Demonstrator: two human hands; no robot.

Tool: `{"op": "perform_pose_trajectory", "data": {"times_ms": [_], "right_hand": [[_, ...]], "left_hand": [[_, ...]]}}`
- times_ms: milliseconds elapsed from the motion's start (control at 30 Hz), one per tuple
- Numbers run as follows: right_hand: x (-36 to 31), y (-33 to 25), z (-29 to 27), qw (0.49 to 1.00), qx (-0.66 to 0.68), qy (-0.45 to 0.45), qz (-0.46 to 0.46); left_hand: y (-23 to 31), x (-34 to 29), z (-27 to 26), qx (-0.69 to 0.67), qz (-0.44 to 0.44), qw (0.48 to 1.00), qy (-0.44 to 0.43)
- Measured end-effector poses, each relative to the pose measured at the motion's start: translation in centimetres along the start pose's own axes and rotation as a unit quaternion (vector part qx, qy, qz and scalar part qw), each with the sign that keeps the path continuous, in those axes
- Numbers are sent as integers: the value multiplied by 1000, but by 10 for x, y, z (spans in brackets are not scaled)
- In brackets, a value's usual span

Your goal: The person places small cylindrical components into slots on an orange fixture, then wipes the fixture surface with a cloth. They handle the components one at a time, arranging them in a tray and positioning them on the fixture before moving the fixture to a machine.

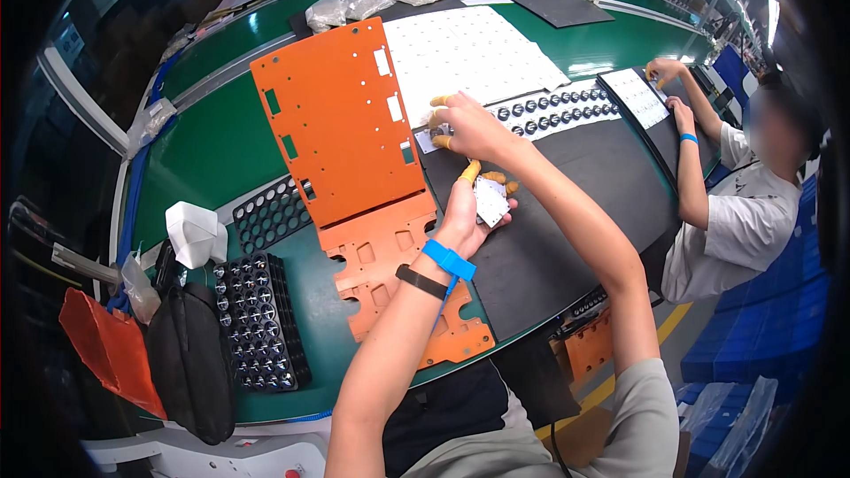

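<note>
Your left hand cradles a small white plate, fingers curled; your right hand (yellow finger cots on) bends over the white strip's left end, pinch unclear.

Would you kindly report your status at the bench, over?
Left hand: grip on small white board. Right hand at left end of white strip, contact unclear. No visible obstruction.

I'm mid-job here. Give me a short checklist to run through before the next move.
1. Left grip on the small white item: ok, held.
2. Right grip holding a part: cannot tell; it is at the left end of the white strip.
3. Yellow finger covers on both grips: ok.
4. Blue wristband worn: ok.
5. Co-worker's hands apart from both grips: ok.
</note>
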State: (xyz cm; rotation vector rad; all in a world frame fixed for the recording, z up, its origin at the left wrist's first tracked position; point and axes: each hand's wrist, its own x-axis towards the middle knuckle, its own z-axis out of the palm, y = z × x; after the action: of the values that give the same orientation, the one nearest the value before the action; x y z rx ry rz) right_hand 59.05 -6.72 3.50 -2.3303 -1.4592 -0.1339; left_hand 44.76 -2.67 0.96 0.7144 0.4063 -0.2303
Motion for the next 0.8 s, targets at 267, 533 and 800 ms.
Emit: {"op": "perform_pose_trajectory", "data": {"times_ms": [267,533,800], "right_hand": [[2,-2,1,999,-24,36,-24],[-30,-6,-23,985,49,167,-3],[-94,-14,-13,959,66,275,22]], "left_hand": [[-1,2,-1,-3,5,1000,-10],[1,1,5,-41,41,998,-31],[7,4,-8,-95,35,993,-54]]}}
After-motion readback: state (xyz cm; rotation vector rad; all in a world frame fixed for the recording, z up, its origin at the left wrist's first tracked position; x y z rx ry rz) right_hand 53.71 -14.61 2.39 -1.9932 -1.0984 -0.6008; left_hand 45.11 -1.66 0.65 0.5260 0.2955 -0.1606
